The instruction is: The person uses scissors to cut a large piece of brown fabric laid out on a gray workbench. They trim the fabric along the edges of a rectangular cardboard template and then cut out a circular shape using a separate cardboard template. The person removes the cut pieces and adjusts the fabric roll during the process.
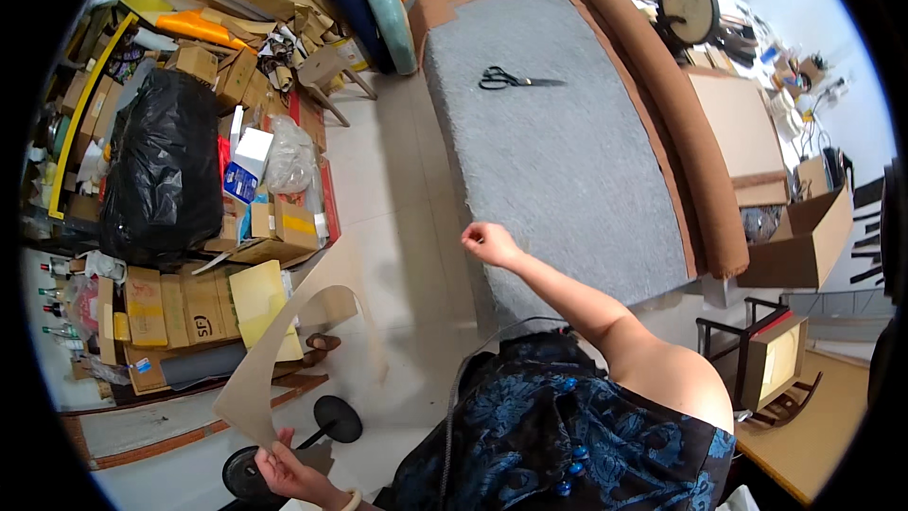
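Down at the lower left, my left hand (284,473) is closed on one end of a thin, curved beige sheet (270,369). It arcs upward over the floor, and its far end is smeared by motion. My right hand (492,244) hovers by the left edge of a table covered in grey fuzzy cloth (577,170). Its fingers are curled in, with nothing visible in them. Black-handled scissors (511,80) lie on the cloth toward the far end, well beyond my right hand.
A thick brown fabric roll (672,123) runs along the table's right side. On the left are a black plastic bag (165,166), cardboard boxes (194,308) and a wooden stool (326,76). A black round-based stand (338,418) lies near my left hand. An open carton (799,241) sits at right.
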The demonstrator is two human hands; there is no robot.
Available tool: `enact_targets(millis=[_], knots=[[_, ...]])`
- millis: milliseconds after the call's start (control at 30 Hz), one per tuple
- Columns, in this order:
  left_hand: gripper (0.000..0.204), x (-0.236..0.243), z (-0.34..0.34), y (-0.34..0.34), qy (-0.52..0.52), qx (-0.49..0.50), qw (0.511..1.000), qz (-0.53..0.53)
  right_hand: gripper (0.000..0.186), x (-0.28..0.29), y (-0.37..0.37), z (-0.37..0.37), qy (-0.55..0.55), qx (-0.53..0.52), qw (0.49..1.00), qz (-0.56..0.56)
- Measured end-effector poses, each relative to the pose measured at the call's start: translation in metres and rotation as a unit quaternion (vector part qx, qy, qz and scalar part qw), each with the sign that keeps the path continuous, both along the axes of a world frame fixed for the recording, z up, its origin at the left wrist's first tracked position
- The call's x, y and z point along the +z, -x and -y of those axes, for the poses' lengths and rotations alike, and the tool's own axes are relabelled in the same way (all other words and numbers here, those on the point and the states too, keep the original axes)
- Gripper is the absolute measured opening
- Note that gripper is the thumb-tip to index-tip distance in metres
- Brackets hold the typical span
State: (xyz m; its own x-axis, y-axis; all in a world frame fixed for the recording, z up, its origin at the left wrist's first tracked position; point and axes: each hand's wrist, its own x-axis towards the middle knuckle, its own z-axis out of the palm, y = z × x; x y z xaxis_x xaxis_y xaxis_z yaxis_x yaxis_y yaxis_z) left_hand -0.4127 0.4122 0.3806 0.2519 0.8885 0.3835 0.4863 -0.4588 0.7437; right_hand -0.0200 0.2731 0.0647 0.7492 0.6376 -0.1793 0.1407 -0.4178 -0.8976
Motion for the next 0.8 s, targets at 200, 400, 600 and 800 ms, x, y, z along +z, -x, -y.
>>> enact_targets(millis=[200, 400, 600, 800], knots=[[0.017, -0.031, -0.124, -0.065, 0.014, -0.064, 0.998, 0.017, 0.023, 0.021, -0.038, -0.114, 0.021, 0.146, 0.986, 0.081], [0.012, -0.075, -0.268, -0.182, 0.057, -0.252, 0.966, 0.015, 0.027, 0.017, -0.076, -0.125, 0.061, 0.012, 0.996, 0.061], [0.011, -0.067, -0.306, -0.313, 0.077, -0.466, 0.879, 0.059, 0.028, 0.011, -0.041, -0.001, 0.139, -0.320, 0.935, -0.058], [0.011, -0.053, -0.277, -0.413, 0.153, -0.599, 0.780, 0.098, 0.038, 0.006, 0.018, 0.045, 0.070, -0.532, 0.832, -0.139]])
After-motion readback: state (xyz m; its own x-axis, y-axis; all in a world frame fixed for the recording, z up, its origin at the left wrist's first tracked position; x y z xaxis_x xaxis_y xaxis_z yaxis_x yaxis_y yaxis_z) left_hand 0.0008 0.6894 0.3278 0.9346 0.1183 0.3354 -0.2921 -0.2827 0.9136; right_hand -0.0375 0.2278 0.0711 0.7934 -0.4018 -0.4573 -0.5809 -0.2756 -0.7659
